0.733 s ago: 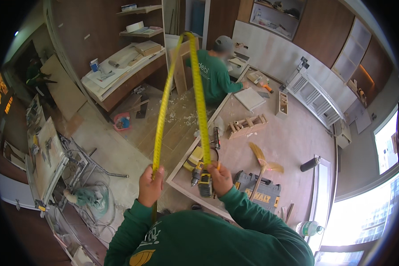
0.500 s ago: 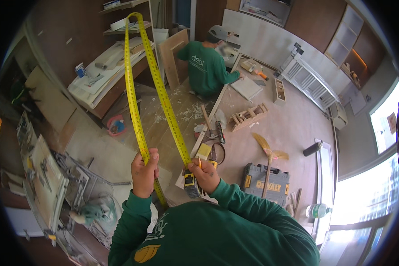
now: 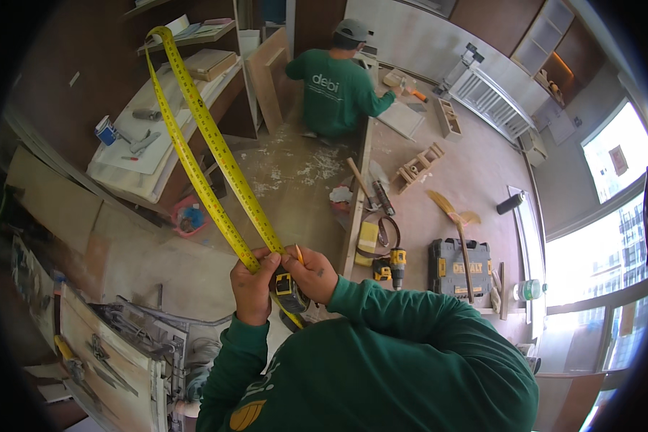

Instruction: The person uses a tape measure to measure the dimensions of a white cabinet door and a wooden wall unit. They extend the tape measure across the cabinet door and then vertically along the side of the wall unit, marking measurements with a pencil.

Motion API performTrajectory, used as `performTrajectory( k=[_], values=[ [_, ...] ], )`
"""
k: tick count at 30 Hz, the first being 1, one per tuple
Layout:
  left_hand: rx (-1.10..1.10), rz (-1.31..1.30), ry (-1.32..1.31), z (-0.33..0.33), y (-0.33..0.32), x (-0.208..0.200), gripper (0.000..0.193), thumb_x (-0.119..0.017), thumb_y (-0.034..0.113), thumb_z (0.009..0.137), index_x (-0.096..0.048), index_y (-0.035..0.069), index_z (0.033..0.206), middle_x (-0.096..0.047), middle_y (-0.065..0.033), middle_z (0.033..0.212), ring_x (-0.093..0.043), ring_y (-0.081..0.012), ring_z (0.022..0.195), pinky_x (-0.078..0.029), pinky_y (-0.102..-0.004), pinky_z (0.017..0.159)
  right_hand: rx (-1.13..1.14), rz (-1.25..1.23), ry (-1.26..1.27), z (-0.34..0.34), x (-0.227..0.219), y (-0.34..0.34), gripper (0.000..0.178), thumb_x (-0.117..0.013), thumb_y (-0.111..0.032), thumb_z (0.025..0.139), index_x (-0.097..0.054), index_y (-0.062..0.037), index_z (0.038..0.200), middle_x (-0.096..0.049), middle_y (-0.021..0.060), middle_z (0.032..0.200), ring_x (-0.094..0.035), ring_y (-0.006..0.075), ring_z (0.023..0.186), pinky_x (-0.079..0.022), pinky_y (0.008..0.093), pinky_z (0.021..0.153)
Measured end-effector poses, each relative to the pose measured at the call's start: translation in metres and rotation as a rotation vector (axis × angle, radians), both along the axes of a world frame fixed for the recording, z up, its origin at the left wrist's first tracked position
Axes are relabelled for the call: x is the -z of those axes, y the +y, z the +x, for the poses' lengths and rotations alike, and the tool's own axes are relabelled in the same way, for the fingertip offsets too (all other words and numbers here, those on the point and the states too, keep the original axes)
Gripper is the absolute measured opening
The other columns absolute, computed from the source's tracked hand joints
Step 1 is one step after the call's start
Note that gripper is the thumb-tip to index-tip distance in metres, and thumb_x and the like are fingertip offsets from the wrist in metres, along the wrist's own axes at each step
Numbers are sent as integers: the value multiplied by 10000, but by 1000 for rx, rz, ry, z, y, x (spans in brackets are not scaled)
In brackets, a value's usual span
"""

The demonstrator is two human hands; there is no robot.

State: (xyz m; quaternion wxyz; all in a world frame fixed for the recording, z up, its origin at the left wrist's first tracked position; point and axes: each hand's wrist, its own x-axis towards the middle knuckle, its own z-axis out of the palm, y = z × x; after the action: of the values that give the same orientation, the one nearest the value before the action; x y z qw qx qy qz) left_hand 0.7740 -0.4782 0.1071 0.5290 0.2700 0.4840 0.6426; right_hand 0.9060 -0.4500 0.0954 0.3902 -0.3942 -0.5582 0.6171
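Observation:
A yellow tape measure blade [image 3: 223, 163] rises from my hands in a long narrow loop that bends over at the upper left. My left hand [image 3: 253, 289] is closed on one strand, pinching it between thumb and fingers; the tape's tail runs down below toward my shirt. Beside it, my right hand [image 3: 314, 275] grips the black-and-yellow tape measure case [image 3: 291, 294] where the other strand comes out. From the same hand sticks a pencil [image 3: 299, 253], point up. The two hands touch or nearly touch, just ahead of my chest.
Farther ahead a person in green [image 3: 333, 90] faces a raised platform [image 3: 439, 216]. On it lie a cordless drill [image 3: 391, 268], a dark tool case [image 3: 459, 266], a straw broom [image 3: 455, 212] and a caulking gun [image 3: 383, 198]. A cluttered bench [image 3: 151, 162] stands left, near a pink basket [image 3: 189, 216].
My hands have come together, the left toward the right. The tape loop leans further left. The view has shifted, bringing the whole drill into sight. The person ahead has lifted their right hand slightly.

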Motion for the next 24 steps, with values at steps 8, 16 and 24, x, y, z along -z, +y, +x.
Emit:
performTrajectory(
  k=[8,16,24],
  values=[
    [35,-91,174,-51,45,-3,126,-693,101,891,-648,-16,905,-574,1,648,-475,-61,514,-365,-219,477,-105,-57,-14,-44,19,43,224,-530,-213,987,-621,-14,942,-612,83,800,-551,115,758,-468,325,692],
    [61,52,282,-77,222,-74,164,-723,160,871,-587,77,829,-504,29,600,-425,-57,451,-312,-243,414,-73,-3,-134,12,41,96,279,-555,-230,983,-661,-11,1120,-639,40,868,-570,100,831,-484,293,772],
    [99,605,505,-121,529,-283,221,-648,250,929,-593,59,833,-456,-1,524,-415,-116,410,-298,-277,389,187,185,-312,76,81,188,227,-567,-205,954,-650,-9,1034,-639,139,826,-626,227,769,-491,351,703]
  ],
)
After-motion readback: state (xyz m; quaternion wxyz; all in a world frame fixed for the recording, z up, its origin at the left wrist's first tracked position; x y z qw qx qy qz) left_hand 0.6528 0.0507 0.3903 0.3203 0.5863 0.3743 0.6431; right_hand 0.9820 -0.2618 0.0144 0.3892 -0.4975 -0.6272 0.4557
